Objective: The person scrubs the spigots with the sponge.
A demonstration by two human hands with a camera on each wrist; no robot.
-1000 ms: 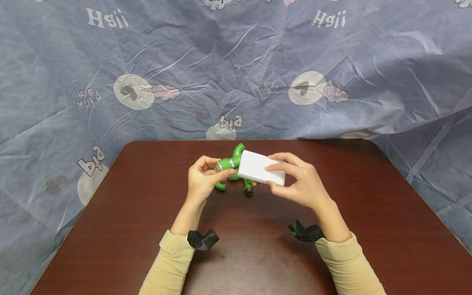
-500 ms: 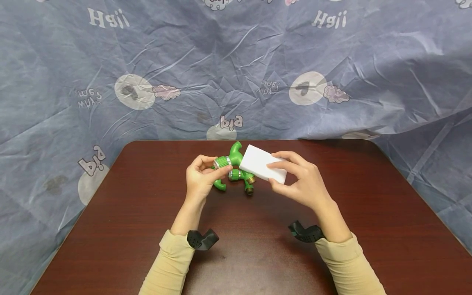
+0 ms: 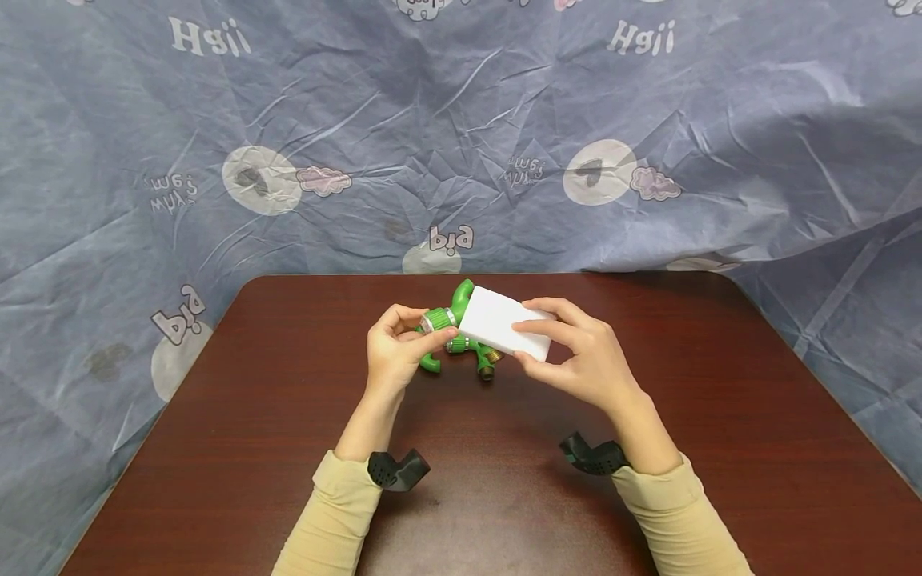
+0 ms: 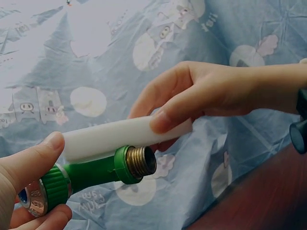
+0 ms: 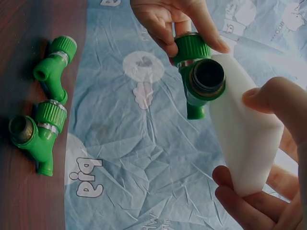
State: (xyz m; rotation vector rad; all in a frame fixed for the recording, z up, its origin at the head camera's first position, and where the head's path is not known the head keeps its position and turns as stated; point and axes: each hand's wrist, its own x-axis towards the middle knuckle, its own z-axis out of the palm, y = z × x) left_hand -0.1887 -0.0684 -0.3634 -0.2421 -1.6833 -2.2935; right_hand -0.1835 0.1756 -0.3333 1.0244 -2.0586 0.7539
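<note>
My left hand [image 3: 392,348] pinches a green tap [image 4: 91,173] by its ribbed knob, above the table. The tap has a curved spout and a threaded brass inlet. A white sponge block [image 3: 497,320] is in my right hand [image 3: 585,352], gripped between thumb and fingers. In the left wrist view the sponge lies along the tap's body, and it hides part of the tap in the head view. Two more green taps lie on the table in the right wrist view: one nearer tap [image 5: 45,139] with a brass inlet, and another tap [image 5: 55,67] beyond it.
The dark reddish-brown table [image 3: 238,448] carries the two loose taps beneath my hands. A wrinkled blue-grey printed cloth [image 3: 403,160] hangs behind its far edge. Black wrist mounts [image 3: 398,470] sit at both cuffs.
The sponge first tilted upward, then came down and left along the tap. The held tap shifted slightly left and back right. Both hands keep their hold; the loose taps stay put.
</note>
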